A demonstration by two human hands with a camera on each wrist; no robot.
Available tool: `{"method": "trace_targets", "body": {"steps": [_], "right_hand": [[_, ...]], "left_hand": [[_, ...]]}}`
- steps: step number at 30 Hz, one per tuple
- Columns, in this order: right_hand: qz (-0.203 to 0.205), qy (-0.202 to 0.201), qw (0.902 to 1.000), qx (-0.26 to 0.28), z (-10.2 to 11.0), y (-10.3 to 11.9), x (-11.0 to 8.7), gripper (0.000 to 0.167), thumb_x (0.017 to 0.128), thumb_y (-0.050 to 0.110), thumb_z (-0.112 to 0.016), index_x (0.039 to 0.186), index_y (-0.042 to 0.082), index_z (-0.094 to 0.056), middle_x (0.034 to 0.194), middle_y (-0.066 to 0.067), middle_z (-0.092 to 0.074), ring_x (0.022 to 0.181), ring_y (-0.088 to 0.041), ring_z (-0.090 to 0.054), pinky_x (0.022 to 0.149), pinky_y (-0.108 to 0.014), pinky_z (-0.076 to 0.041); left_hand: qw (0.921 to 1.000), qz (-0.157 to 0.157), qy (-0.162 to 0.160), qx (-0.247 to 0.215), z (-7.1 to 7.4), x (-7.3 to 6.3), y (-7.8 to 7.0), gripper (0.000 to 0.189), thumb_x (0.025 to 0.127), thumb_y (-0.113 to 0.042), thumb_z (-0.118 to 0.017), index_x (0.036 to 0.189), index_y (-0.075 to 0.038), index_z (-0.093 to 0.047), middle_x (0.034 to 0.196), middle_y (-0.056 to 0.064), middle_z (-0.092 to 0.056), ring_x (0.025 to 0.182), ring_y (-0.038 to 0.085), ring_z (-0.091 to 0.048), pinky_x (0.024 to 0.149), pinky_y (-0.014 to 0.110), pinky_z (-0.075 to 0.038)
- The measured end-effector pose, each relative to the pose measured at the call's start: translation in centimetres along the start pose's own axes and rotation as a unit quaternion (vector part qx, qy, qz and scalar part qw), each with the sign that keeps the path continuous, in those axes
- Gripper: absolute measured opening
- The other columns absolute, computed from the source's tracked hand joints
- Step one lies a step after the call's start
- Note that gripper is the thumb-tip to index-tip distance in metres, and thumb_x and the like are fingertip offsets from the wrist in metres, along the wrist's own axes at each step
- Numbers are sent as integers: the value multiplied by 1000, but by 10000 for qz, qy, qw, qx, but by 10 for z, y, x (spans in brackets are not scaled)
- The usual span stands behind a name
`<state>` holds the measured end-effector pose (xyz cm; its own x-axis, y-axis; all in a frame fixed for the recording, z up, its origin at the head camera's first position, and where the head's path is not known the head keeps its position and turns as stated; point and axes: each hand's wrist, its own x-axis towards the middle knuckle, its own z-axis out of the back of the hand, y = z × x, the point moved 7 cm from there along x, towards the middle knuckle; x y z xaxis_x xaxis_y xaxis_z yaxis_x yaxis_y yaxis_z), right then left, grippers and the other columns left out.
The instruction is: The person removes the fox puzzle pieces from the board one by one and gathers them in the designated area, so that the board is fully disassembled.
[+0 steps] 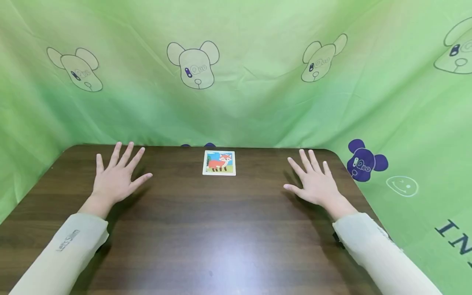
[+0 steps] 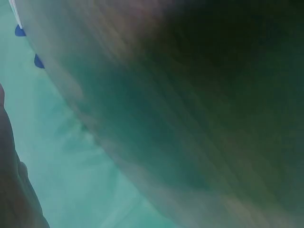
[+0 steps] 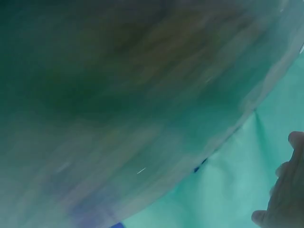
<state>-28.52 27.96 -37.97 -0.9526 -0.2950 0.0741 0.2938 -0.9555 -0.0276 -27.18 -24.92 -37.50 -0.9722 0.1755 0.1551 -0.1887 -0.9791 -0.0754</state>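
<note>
- Over the surface, we spread fingers wide: left hand far left, right hand far right.
- The fox picture lies just inside the far edge, between our hands, with room on both sides.

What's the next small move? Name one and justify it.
Probably ease the left hand and right hand inward toward the fox picture: it lies flat on the table between them, untouched, and both hands are spread, holding nothing.
</note>
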Motion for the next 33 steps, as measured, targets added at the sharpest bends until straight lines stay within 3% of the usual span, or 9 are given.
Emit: {"method": "trace_targets", "body": {"steps": [9, 18, 27, 33], "right_hand": [[214, 356, 9989, 217, -7, 29, 28, 86, 94, 66, -49, 160, 19, -22, 168, -14, -4, 155, -39, 0, 116, -70, -15], [438, 586, 9967, 340, -12, 59, 53, 83, 94, 60, -53, 159, 16, -26, 168, -15, -8, 155, -39, -4, 114, -69, -21], [680, 892, 9917, 624, -15, 86, 71, 78, 95, 58, -52, 157, 17, -30, 165, -16, -22, 153, -41, -14, 110, -70, -29], [868, 1102, 9861, 893, -17, 99, 83, 77, 96, 54, -55, 158, 17, -29, 165, -15, -22, 153, -41, -15, 109, -72, -28]], "left_hand": [[9994, -289, 109, -129, -9, 15, -20, 88, 93, -67, -50, 161, -33, -3, 170, 1, 2, 156, 32, 8, 113, 74, 9], [9982, -522, 162, -236, -17, 32, -44, 85, 95, -62, -50, 161, -29, -8, 170, 4, -5, 156, 34, 3, 113, 74, 5], [9949, -740, 323, -597, -24, 48, -69, 81, 97, -56, -52, 161, -19, -19, 169, 6, -12, 156, 32, 0, 117, 70, -8], [9900, -1049, 479, -814, -30, 61, -87, 79, 97, -49, -58, 159, -15, -23, 168, 8, -17, 156, 33, -8, 115, 70, -19]]}}
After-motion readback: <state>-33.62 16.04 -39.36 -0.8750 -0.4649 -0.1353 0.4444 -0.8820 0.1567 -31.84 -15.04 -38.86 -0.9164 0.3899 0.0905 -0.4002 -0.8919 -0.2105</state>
